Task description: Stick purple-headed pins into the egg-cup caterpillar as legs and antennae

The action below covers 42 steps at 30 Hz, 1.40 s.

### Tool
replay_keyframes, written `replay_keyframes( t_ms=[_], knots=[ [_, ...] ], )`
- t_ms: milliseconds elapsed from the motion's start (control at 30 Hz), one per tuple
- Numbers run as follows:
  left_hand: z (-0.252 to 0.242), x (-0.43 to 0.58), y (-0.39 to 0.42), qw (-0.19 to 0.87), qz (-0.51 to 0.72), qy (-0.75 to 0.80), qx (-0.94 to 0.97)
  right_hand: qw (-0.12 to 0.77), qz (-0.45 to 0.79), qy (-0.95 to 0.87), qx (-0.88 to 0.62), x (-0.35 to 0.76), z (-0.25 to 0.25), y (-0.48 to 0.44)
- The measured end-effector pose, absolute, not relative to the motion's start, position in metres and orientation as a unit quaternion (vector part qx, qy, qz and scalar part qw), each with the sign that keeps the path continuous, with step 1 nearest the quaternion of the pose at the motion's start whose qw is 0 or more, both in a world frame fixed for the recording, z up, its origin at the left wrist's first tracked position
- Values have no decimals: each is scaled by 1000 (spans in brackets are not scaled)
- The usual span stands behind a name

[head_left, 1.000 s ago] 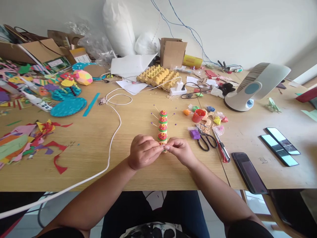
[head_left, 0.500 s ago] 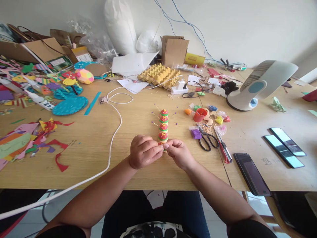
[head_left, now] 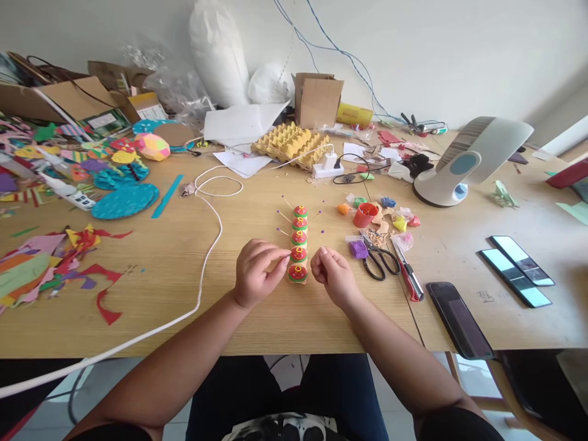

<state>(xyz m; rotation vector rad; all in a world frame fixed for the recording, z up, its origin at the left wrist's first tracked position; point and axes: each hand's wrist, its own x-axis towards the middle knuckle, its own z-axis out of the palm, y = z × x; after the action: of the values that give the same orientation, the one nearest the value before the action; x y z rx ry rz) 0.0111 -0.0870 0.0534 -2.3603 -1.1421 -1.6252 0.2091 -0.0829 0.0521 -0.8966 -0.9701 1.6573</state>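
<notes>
A caterpillar-like craft lies lengthwise in front of me, with several round red tops edged in green and small yellow rings on them. Thin sticks with purple tips poke out from its sides. My left hand is just left of its near half, thumb and forefinger pinched close to the second-nearest red top. Whatever sits in that pinch is too small to name. To the right of the craft, my right hand is curled with the thumb pressed on the forefinger; anything inside is hidden.
Black-handled scissors, a red box cutter, a purple clay packet and a red cup lie to the right. Phones rest farther right. A white cable crosses the left side, near paper scraps.
Both hands have drawn apart from the craft's near end, uncovering its nearest red top. The left hand moved slightly left and up, the right hand slightly right. The view has shifted a little.
</notes>
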Motion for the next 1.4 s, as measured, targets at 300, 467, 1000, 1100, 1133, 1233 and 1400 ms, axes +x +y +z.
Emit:
replay_keyframes(
  t_ms=[300,467,1000,1100,1133,1233,1400],
  knots=[
    [50,11,-81,-4,-499,-398,-770,518,650,-403,-382,216,65,-88],
    [46,12,-80,-9,-506,-393,-767,589,561,-411,-412,262,100,-80],
    [44,13,-79,-6,-494,-388,-778,9,13,-736,-677,354,127,74],
    [44,14,-79,-6,-490,-379,-785,-36,-4,-742,-669,351,122,87],
    [44,14,-80,-5,-489,-377,-786,-38,-6,-743,-669,352,119,91],
    [45,14,-80,-3,-491,-376,-786,-26,5,-745,-667,354,111,100],
    [45,13,-80,-8,-489,-381,-785,0,35,-749,-662,356,114,99]
  ],
)
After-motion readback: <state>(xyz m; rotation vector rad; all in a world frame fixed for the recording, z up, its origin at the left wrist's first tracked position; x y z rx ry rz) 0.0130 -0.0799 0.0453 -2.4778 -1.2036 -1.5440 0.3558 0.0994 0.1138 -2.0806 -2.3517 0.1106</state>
